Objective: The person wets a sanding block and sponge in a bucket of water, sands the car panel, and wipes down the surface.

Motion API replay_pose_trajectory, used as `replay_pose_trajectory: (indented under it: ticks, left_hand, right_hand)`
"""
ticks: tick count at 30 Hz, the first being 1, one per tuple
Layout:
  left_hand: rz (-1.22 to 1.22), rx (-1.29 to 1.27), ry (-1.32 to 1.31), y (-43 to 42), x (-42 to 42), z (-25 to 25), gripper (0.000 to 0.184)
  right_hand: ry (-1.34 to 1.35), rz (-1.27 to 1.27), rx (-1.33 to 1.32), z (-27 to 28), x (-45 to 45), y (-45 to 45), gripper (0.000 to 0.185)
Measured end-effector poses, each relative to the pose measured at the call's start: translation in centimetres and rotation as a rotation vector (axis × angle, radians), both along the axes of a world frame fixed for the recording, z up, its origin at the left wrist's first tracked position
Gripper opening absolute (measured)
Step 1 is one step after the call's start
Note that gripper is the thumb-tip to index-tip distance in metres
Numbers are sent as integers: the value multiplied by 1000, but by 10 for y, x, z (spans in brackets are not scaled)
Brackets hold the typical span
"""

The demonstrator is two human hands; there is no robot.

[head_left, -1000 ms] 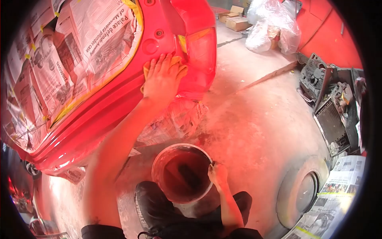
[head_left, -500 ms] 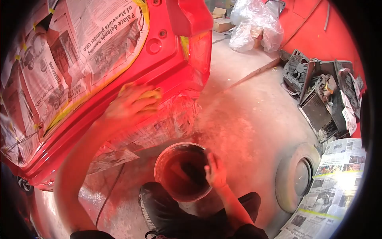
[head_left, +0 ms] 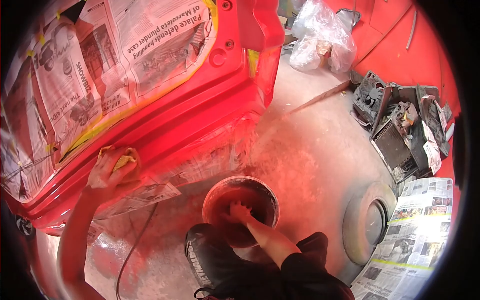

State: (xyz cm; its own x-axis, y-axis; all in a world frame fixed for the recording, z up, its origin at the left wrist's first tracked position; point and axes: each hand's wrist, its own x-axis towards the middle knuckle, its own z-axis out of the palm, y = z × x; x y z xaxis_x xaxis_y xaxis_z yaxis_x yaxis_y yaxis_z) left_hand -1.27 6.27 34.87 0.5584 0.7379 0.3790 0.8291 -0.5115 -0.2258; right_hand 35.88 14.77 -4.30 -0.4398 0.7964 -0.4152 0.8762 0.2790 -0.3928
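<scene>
Against the lower edge of the red car body (head_left: 200, 107), my left hand (head_left: 106, 170) presses a yellow-orange cloth (head_left: 125, 162), its fingers closed on it. Newspaper (head_left: 145, 45) edged with yellow tape covers the area above. My right hand (head_left: 239, 212) is inside a round bucket (head_left: 272, 194) between my knees, with its fingers apart and nothing visible in them. The bucket's inside is dark and reddish, and what lies at its bottom is hard to make out.
A tyre (head_left: 352, 222) lies on the floor to the right, beside newspaper sheets (head_left: 417, 240). Car parts with a fan and radiator (head_left: 392, 145) are piled at the right. Clear plastic wrapping (head_left: 325, 35) stands at the back, and a thin cable (head_left: 135, 245) runs across the floor.
My left hand has slid the cloth down and left along the car body. My right hand has gone from the bucket's right rim to inside it. The view has shifted slightly.
</scene>
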Motion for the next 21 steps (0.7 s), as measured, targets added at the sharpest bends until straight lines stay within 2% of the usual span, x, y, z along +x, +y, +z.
replay_pose_trajectory:
  ticks: [2,4,6,7,8,10,11,13,15,16,17,18,20,21]
  left_hand:
    - [-18,-20,-30,10,9,3,63]
    - [-40,-30,19,26,23,11,59]
    - [-44,-47,11,39,38,17,56]
    - [-38,-57,-20,44,45,20,55]
    - [-30,-68,-54,47,47,20,54]
    - [-53,-67,-83,48,42,15,53]
    - [-63,-61,-91,49,40,14,53]
    - [-72,-65,-110,51,38,12,54]
    - [-76,-66,-116,53,38,9,53]
    - [-75,-65,-113,53,38,9,53]
    - [-72,-60,-109,53,37,9,53]
    - [-63,-67,-100,53,38,9,53]
    - [-34,-82,-73,50,41,12,53]
    - [-31,-77,-64,50,40,11,54]
  right_hand:
    - [500,-227,-67,-67,10,-15,66]
    - [453,-211,-141,-84,12,-7,56]
    - [-156,43,-229,-77,13,16,47]
    - [-193,109,-222,-73,22,17,44]
    - [19,30,-205,-75,34,17,42]
    - [1268,-390,-548,-80,53,7,38]
    - [1555,-470,-588,-75,59,6,37]
    - [739,-474,108,63,69,18,40]
    - [952,-706,148,151,70,39,38]
    - [1337,-728,93,175,65,59,38]
    - [1213,-541,262,249,56,59,35]
    - [1200,-458,440,277,43,73,34]
    - [892,99,1204,325,5,116,40]
    - [754,214,1300,330,-11,122,43]
